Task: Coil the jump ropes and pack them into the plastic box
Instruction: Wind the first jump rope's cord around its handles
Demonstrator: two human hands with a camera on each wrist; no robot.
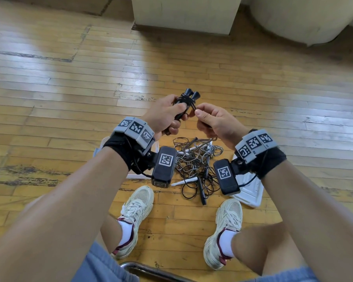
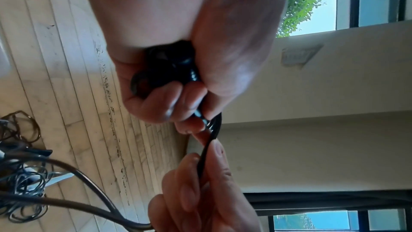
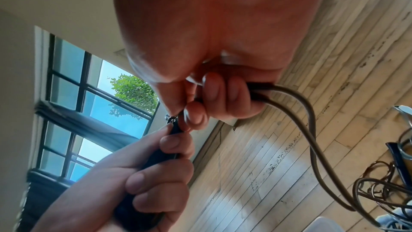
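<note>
My left hand (image 1: 167,115) grips two black jump-rope handles (image 1: 189,97) held side by side, with black cord wound round them near their flared ends. My right hand (image 1: 209,121) pinches that cord (image 1: 193,107) between thumb and forefinger right beside the handles. Seen from the left wrist, the cord (image 2: 206,153) runs from the handles (image 2: 165,70) down into the right fingers. The right wrist view shows two strands of brown cord (image 3: 307,112) trailing from my right fist to the floor. A tangled pile of ropes (image 1: 194,165) lies on the floor below my hands. The plastic box (image 1: 102,143) is mostly hidden behind my left wrist.
A white lid (image 1: 251,192) lies on the wooden floor right of the pile. My two feet in white sneakers (image 1: 137,212) stand in front of it. A pale cabinet (image 1: 183,15) and a rounded pale object (image 1: 302,19) stand at the far side.
</note>
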